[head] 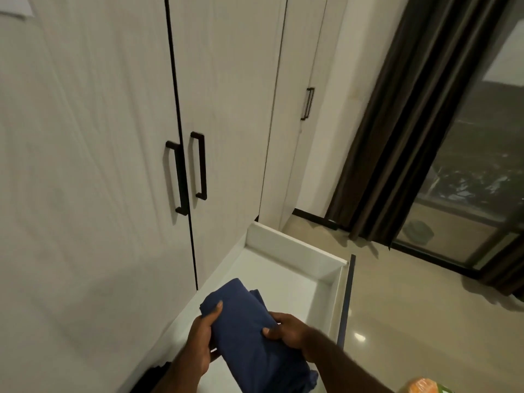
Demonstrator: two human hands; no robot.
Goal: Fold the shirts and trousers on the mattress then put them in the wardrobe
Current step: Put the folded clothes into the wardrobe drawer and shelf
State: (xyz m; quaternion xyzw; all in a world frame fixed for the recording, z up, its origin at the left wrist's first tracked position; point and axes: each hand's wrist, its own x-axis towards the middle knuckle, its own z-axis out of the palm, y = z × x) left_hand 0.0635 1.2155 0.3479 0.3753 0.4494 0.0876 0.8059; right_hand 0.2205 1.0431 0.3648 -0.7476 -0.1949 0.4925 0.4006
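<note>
A folded dark blue garment (pixel 249 336) hangs over an open white drawer (pixel 295 248) at the foot of the wardrobe. My left hand (pixel 200 338) grips its left side, thumb on top. Its right edge is pinched by my right hand (pixel 286 330). The white wardrobe doors (pixel 113 137) above stand closed, with black bar handles (pixel 190 171) side by side. The drawer's inside looks bare where it shows; the garment hides its near part.
The drawer's dark front panel (pixel 347 299) juts out over glossy beige floor (pixel 411 321). Dark curtains (pixel 402 123) and a glass door (pixel 467 165) fill the right. An orange and green object (pixel 422 386) shows at the bottom right. Something black (pixel 153 375) lies at the bottom left.
</note>
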